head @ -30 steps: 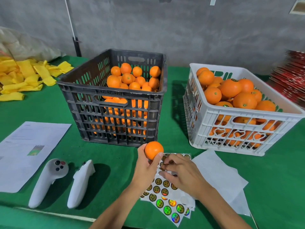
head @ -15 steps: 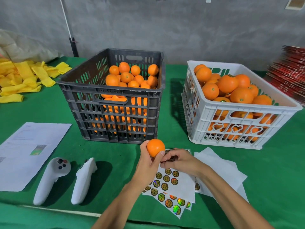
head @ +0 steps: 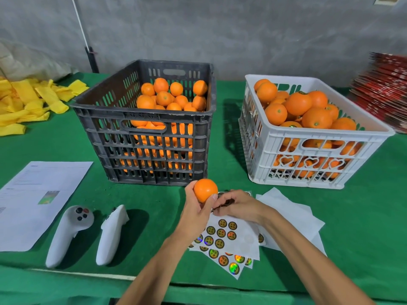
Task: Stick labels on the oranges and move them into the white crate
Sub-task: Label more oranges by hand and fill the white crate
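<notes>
My left hand (head: 196, 209) grips one orange (head: 205, 189) above the green table, in front of the dark crate (head: 145, 142). My right hand (head: 236, 205) sits just right of that orange with its fingertips curled and pinched together over the top of the label sheets (head: 222, 237); whether a label is between them is hidden. The sheets carry round dark and holographic stickers. The dark crate holds several oranges. The white crate (head: 308, 157) at the right is heaped with oranges.
Two white hand controllers (head: 68, 232) (head: 111, 235) lie left of my arms. A printed paper (head: 37, 201) lies at the left edge. White backing sheets (head: 290, 219) lie under my right forearm. Yellow foam sleeves (head: 24, 102) are piled far left, red cartons (head: 387, 93) far right.
My right hand has slid up the label sheet toward the orange, fingertips now bunched beside it. My left hand keeps holding the orange in nearly the same spot.
</notes>
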Demonstrator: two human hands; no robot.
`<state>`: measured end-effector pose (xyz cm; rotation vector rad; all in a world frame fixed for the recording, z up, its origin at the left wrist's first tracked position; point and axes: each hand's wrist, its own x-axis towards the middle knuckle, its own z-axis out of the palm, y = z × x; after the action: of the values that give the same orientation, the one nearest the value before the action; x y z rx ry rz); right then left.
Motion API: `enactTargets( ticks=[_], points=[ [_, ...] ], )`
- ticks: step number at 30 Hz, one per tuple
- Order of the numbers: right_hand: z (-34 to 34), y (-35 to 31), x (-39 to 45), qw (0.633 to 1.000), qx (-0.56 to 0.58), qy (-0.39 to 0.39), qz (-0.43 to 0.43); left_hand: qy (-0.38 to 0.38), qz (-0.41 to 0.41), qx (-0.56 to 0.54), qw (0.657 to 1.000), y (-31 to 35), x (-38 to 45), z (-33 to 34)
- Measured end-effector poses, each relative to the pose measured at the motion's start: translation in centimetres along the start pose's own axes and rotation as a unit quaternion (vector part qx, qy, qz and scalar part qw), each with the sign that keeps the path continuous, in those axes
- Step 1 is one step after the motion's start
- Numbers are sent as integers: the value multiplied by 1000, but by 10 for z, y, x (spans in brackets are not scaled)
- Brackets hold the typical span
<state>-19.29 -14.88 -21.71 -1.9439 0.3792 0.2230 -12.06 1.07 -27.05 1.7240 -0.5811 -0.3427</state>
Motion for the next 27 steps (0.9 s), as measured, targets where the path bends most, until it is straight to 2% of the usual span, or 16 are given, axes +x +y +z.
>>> enactTargets(
  ticks=[3,5,9,11,13,14,16,20,23,27],
  points=[
    [3,3,2,999,-24,19,-17,-3,3,-8,1000,-1,-1,1],
    [9,13,0,994,-67,72,-46,-2,0,-10,1000,-1,-1,1],
    [24,38,-11,965,-144,148,-160,-2,1,-10,1000,-1,-1,2],
    [27,40,-13,970,-79,172,-153,-6,-2,-12,1000,-2,-2,2],
    [25,34,-12,961,67,251,-97,-8,-6,-18,1000,-5,-5,1],
    [23,30,-12,942,89,310,-89,-9,-8,-23,1000,-8,-7,1],
    [17,20,-11,912,14,393,-116,-22,0,-20,1000,-11,-8,1],
    [12,-10,-16,898,-148,369,-191,-43,21,-15,999,8,11,5],
    [-15,-37,-32,896,-116,367,-222,-43,93,19,995,47,27,11],
    [-48,-76,-56,892,-109,356,-257,-36,161,-26,986,112,53,22]
  ],
)
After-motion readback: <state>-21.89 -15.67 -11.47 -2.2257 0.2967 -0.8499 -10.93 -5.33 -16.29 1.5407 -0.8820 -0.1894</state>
